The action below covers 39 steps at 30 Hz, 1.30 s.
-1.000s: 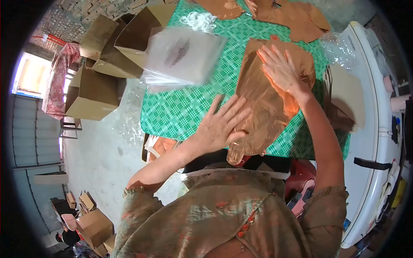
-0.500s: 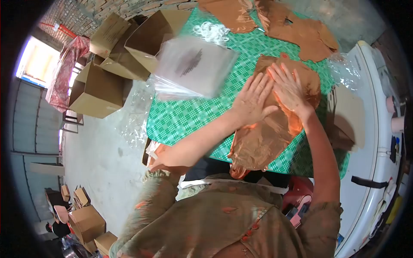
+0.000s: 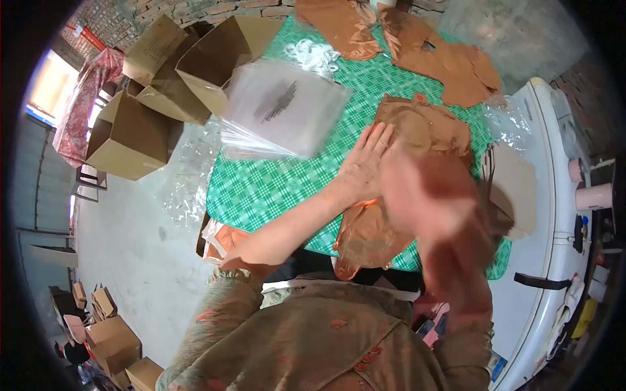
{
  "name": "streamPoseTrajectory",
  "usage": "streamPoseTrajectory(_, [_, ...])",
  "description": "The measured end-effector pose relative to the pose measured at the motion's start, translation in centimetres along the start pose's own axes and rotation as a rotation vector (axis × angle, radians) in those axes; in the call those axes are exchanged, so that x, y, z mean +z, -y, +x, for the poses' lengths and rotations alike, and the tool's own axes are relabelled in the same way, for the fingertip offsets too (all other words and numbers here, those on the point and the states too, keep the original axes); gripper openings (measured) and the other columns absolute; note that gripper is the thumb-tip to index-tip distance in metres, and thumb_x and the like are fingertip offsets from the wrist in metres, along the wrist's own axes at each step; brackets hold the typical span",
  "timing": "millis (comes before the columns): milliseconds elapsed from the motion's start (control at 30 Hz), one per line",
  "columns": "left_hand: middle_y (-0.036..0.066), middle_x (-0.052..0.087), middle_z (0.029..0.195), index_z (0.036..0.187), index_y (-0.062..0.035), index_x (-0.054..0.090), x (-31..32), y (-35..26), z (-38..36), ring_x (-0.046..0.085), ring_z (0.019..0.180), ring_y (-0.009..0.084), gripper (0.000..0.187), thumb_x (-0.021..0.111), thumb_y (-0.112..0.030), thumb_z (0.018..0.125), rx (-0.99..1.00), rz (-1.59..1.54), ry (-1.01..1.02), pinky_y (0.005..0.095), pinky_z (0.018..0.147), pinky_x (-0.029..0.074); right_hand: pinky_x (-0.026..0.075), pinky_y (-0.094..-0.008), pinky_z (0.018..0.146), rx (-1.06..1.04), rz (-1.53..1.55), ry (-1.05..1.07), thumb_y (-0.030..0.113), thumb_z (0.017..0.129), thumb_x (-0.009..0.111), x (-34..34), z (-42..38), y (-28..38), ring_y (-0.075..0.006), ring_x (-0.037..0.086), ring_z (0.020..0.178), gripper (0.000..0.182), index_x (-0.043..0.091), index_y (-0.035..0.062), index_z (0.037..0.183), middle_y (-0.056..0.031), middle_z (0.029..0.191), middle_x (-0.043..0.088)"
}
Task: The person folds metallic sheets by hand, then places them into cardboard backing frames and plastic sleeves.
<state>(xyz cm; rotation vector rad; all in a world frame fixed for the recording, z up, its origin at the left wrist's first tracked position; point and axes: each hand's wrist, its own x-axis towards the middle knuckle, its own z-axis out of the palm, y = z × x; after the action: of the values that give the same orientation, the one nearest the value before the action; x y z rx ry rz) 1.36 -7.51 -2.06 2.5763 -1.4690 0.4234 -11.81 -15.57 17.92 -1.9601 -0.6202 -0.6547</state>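
Note:
A flat, shiny copper-coloured foil piece (image 3: 430, 127), which looks like a deflated foil balloon, lies on the green checked tablecloth (image 3: 261, 189). My left hand (image 3: 366, 163) rests flat on its left side, fingers stretched out and holding nothing. Raised nearer the camera above the foil, my right hand (image 3: 427, 195) is smeared by motion, so its fingers cannot be made out. It hides the foil's middle. The foil's lower end (image 3: 368, 238) shows near the table's front edge.
More copper foil pieces (image 3: 443, 55) lie at the back, near white stringy material (image 3: 313, 57). A stack of clear plastic bags (image 3: 283, 107) sits left of the foil. Open cardboard boxes (image 3: 134, 137) stand beyond the table's left edge. At right is a white appliance (image 3: 548, 156).
My right hand has lifted off the foil and come toward me, now blurred. My left hand stays flat on the foil. The whole view has shifted slightly.

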Motion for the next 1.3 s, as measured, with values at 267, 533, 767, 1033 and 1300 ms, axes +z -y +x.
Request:
streamPoseTrajectory(267, [0.026, 0.040, 0.170, 0.161, -0.0040, 0.049, -1.1, -0.2, 0.0, 0.030, 0.162, 0.0427, 0.077, 0.059, -0.057, 0.106, -0.035, -0.272, -0.119, 0.0548, 0.135, 0.018, 0.048, -0.0487, 0.105, 0.006, 0.540, 0.085, 0.022, 0.101, 0.064, 2.6, 0.3, 6.1, -0.0390, 0.062, 0.123, 0.038, 0.072, 0.0002, 0.131, -0.0186, 0.123, 0.069])
streamPoseTrajectory(533, [0.026, 0.037, 0.172, 0.164, -0.0049, 0.045, -1.2, -0.3, 0.1, 0.027, 0.164, 0.0426, 0.080, 0.062, -0.055, 0.104, -0.048, -0.261, -0.065, 0.0566, 0.135, 0.017, 0.051, -0.0486, 0.095, 0.023, 0.644, 0.090, 0.024, 0.100, 0.066, 2.5, -0.4, 5.5, -0.0386, 0.065, 0.110, 0.036, 0.073, 0.0028, 0.129, -0.0172, 0.110, 0.070])
streamPoseTrajectory(767, [0.027, 0.033, 0.174, 0.165, -0.0047, 0.045, -1.0, -0.6, -0.3, 0.024, 0.165, 0.0432, 0.079, 0.064, -0.052, 0.104, -0.033, -0.256, -0.036, 0.0586, 0.135, 0.017, 0.054, -0.0486, 0.086, 0.010, 0.613, 0.021, 0.026, 0.099, 0.068, 2.1, 0.0, 6.0, -0.0383, 0.067, 0.098, 0.035, 0.074, 0.0050, 0.126, -0.0160, 0.100, 0.070])
streamPoseTrajectory(1033, [0.026, 0.036, 0.173, 0.164, -0.0049, 0.047, -0.4, -1.1, -3.2, 0.031, 0.162, 0.0426, 0.078, 0.059, -0.057, 0.106, -0.054, -0.207, -0.022, 0.0584, 0.134, 0.019, 0.057, -0.0485, 0.076, 0.004, 0.327, -0.079, 0.028, 0.097, 0.070, 0.1, -1.3, 6.8, -0.0379, 0.070, 0.085, 0.034, 0.075, 0.0075, 0.124, -0.0146, 0.087, 0.071])
streamPoseTrajectory(1300, [0.027, 0.037, 0.171, 0.163, -0.0092, 0.050, -0.2, -0.1, 0.2, 0.030, 0.162, 0.0437, 0.077, 0.055, -0.061, 0.106, -0.017, -0.192, -0.085, 0.0594, 0.133, 0.019, 0.060, -0.0495, 0.074, 0.806, -0.756, 1.267, 0.035, 0.101, 0.070, -4.5, -10.1, -0.7, -0.0380, 0.074, 0.086, 0.041, 0.069, 0.0058, 0.130, -0.0168, 0.095, 0.076])
